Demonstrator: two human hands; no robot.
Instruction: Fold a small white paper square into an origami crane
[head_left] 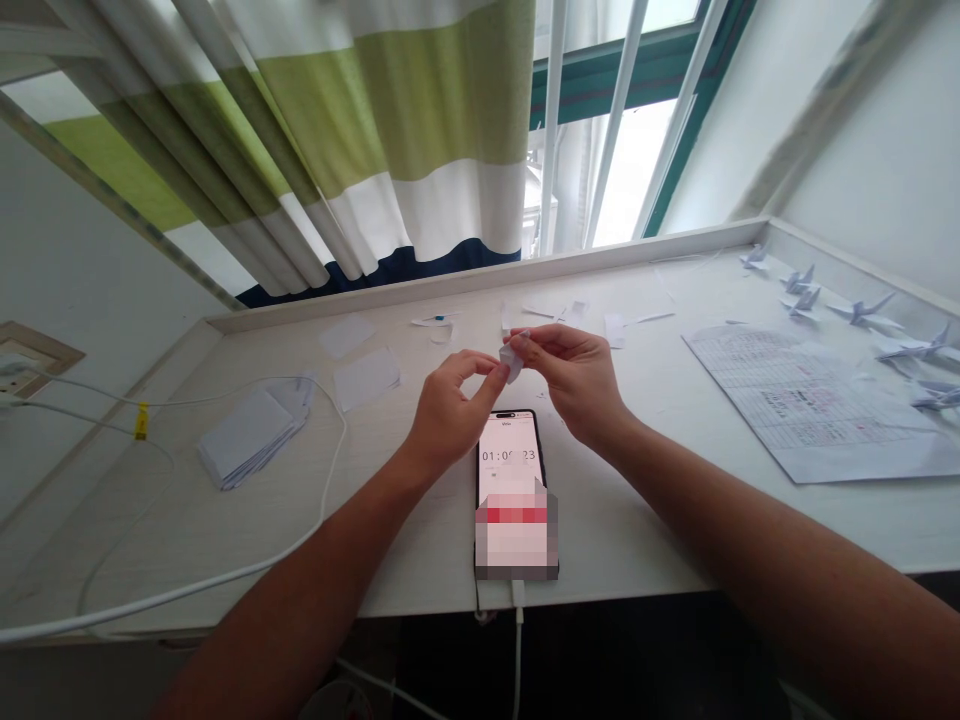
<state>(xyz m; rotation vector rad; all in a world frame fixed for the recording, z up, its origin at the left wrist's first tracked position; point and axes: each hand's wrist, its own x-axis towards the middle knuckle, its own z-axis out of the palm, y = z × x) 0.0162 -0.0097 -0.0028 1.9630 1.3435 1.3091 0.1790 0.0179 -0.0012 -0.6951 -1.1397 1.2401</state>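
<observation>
Small folded white paper (511, 362), pinched by left hand (451, 408) and right hand (583, 382) beyond the black-rimmed rectangular phone (510, 480), likely wanted light, even pressure.

A curtain (450, 110) banded in white and green is hung before a green-framed window (587, 90), which is crossed by white bars (619, 115). A lit phone (510, 440) is laid on the bench (675, 520), joined to a white cable (518, 640). Near the wall socket (19, 375), a white cord is marked by a yellow tag (141, 421).
</observation>
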